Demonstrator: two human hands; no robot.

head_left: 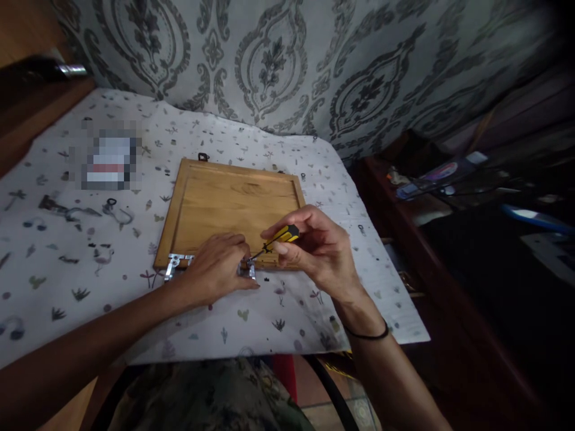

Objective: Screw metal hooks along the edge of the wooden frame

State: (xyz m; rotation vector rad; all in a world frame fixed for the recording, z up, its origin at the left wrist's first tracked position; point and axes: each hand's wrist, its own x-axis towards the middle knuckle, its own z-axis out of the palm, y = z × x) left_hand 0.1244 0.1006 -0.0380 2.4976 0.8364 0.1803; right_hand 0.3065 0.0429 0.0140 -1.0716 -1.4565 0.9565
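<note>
A framed wooden panel (224,206) lies flat on the table, with a silver metal fitting (173,263) along its near edge. My left hand (213,266) rests over the middle of this fitting, fingers curled on the panel's edge and thumb in front; shiny metal shows on both sides of the hand. Between the thumb and fingers of my right hand (323,251) is a small yellow-and-black screwdriver (286,234). Its shaft slants down to the left, and the tip meets the metal beside my left fingertips. Whether a screw sits under the tip is too small to tell.
A patterned white cloth (278,329) covers the table. Left of the panel are a blurred-out box (110,160) and loose metal hardware (67,208). A small dark latch piece (203,157) shows at the panel's far edge. A dark red wooden drawer unit (431,269) stands at right.
</note>
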